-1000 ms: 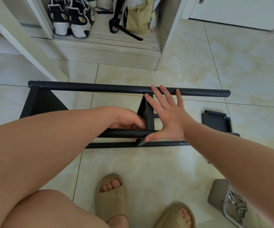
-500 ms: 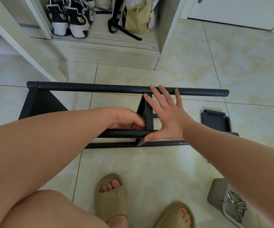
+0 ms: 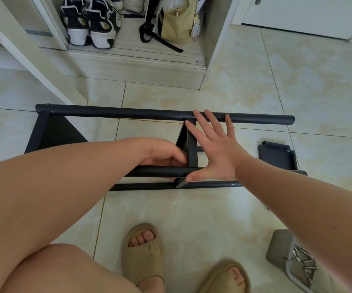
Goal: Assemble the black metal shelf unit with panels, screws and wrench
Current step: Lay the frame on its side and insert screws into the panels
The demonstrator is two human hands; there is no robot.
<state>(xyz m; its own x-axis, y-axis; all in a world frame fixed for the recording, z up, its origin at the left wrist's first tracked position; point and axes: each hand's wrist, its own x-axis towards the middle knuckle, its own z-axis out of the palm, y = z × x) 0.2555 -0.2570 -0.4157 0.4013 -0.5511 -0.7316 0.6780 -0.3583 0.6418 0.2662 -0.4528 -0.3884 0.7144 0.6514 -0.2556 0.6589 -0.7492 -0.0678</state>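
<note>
My right hand [image 3: 219, 153] flat on the middle panel [image 3: 192, 149] of the black shelf frame [image 3: 128, 113] — fingers straight, my left hand [image 3: 162, 153] beside it, curled round the lower tube [image 3: 160, 171].

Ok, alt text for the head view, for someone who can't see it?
A person's right hand rests open against the black metal divider panel of a black tubular shelf frame lying on beige floor tiles, while the left hand curls beside it, what it holds hidden. A loose black panel and a grey tray of silver screws lie to the right.
</note>
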